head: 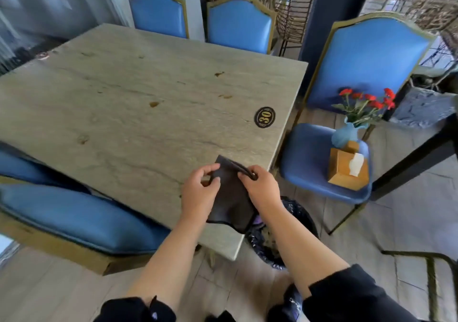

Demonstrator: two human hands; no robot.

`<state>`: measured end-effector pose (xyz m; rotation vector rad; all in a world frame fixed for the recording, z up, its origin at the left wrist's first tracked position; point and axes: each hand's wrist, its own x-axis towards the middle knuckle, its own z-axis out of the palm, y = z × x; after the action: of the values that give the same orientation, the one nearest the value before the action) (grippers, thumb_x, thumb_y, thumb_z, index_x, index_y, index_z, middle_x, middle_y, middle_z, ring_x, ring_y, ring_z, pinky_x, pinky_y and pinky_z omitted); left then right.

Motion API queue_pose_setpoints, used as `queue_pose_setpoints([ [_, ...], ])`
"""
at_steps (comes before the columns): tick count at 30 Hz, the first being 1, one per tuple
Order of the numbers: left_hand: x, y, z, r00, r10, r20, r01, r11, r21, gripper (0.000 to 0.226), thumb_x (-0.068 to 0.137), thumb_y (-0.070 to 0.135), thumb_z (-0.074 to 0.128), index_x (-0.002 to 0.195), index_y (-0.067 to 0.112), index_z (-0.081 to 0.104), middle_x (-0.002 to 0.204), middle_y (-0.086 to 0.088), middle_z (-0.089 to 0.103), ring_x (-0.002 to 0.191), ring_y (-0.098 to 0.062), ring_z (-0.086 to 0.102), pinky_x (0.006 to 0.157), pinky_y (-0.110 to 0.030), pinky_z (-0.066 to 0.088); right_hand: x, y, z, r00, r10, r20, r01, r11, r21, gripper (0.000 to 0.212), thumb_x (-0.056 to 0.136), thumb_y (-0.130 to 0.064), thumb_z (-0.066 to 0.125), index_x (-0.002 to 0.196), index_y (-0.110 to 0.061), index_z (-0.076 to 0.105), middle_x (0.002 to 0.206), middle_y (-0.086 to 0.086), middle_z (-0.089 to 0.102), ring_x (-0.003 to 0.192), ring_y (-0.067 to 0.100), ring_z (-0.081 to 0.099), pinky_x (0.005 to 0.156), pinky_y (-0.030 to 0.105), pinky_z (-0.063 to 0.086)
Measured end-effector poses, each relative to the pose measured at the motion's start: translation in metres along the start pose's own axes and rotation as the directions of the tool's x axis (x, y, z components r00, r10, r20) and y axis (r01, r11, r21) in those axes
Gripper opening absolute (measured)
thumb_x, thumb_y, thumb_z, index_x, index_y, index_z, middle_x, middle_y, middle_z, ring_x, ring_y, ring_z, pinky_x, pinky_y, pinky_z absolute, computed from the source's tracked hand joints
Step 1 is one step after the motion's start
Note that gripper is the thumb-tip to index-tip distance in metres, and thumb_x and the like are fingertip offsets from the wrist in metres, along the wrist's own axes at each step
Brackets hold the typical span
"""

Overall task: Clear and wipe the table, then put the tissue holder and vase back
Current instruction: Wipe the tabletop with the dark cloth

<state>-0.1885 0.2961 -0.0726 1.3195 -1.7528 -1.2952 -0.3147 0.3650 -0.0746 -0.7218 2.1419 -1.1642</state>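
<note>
The counter (138, 93) is bare stone with a few brown stains and an oval number 30 plaque (265, 117) near its right edge. Over the near corner, the left hand (199, 190) and the right hand (261, 185) both pinch a dark cloth (231, 195), held between them. The tissue holder (345, 170) and the blue vase (345, 134) of red flowers sit touching on a blue chair (312, 163) just right of the counter. A black-lined bin (270, 244) stands below the corner.
</note>
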Motion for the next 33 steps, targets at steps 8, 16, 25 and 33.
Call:
queue_pose_setpoints([
  [8,-0.004,-0.042,-0.029,0.984,-0.134,0.119,0.112,0.977,0.181,0.040,0.094,0.007,0.048,0.130,0.023,0.055,0.129,0.007,0.056,0.116,-0.010,0.053,0.095,-0.026,0.044,-0.020,0.020,0.042,0.980,-0.175,-0.093,0.118,0.893,-0.434,0.043,0.087,-0.018,0.059,0.129,-0.026,0.054,0.124,0.004,0.050,0.117,0.028,0.045,0.098,0.039,0.042],
  [16,0.017,-0.075,-0.035,0.957,-0.133,-0.259,0.241,0.860,0.451,0.053,0.096,0.011,0.042,0.148,0.013,0.028,0.158,-0.006,0.021,0.146,-0.021,0.016,0.119,-0.039,0.018,-0.037,0.050,0.089,0.929,-0.285,0.237,0.358,0.524,-0.773,0.060,0.096,-0.046,0.021,0.152,-0.028,0.021,0.160,0.000,0.012,0.149,0.025,0.006,0.116,0.057,-0.006],
  [25,0.023,-0.115,-0.047,0.966,0.069,-0.248,0.112,0.754,0.647,0.050,0.101,0.019,0.035,0.150,0.014,0.028,0.160,0.001,0.017,0.148,-0.016,0.011,0.120,-0.042,0.011,0.045,0.015,0.111,0.951,-0.191,0.241,0.307,0.524,-0.794,0.058,0.099,-0.047,0.012,0.153,-0.032,-0.006,0.160,-0.006,-0.014,0.147,0.017,-0.019,0.116,0.052,-0.014],
  [33,0.035,-0.117,-0.055,0.937,0.031,-0.347,0.112,0.916,0.386,0.052,0.092,-0.007,0.036,0.137,0.013,0.051,0.153,0.004,0.036,0.144,-0.013,0.025,0.118,-0.043,0.022,0.024,0.017,0.128,0.651,-0.383,0.656,0.757,0.260,-0.599,0.055,0.100,-0.051,0.014,0.152,-0.037,0.001,0.161,-0.009,-0.006,0.148,0.019,-0.011,0.118,0.051,-0.008],
])
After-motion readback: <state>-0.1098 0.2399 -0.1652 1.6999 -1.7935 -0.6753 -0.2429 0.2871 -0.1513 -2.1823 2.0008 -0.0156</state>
